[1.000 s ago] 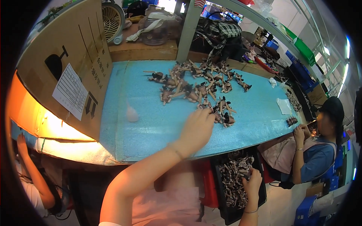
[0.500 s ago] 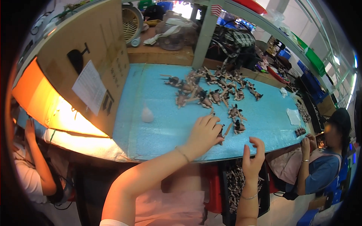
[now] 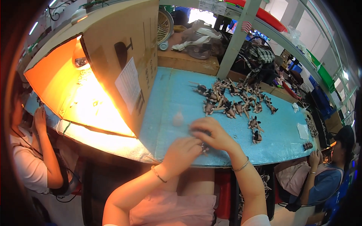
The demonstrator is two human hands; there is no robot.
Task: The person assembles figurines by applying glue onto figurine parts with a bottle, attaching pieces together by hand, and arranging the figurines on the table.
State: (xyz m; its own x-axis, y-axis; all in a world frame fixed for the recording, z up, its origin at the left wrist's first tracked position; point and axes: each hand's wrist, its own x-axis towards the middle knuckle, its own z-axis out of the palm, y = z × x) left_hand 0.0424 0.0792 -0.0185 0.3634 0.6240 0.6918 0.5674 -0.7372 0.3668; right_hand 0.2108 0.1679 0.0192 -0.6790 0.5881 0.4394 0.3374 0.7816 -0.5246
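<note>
My left hand (image 3: 181, 153) is closed, fingers pinched around a small brown, beige and black figurine (image 3: 204, 149) low over the front of the blue table. Against it, my right hand (image 3: 214, 134) curls over the same figurine from above, with a dark part showing under its fingers. Most of the figurine is hidden by the hands, which are slightly blurred. Beyond my hands stands a whitish drop-shaped object (image 3: 178, 119). Two similar figurines (image 3: 256, 136) lie to the right, and a loose pile of figurines (image 3: 230, 100) spreads across the back.
A large cardboard box (image 3: 132, 45), lit orange inside, stands at left. The blue table (image 3: 166, 90) ends at a metal post (image 3: 239, 41) and shelf behind. A black bin (image 3: 241, 199) of parts sits below at right. Other people sit on both sides.
My right hand has come in from the right to meet my left hand at the figurine. My left hand has drawn back toward the front edge. The whole view has shifted.
</note>
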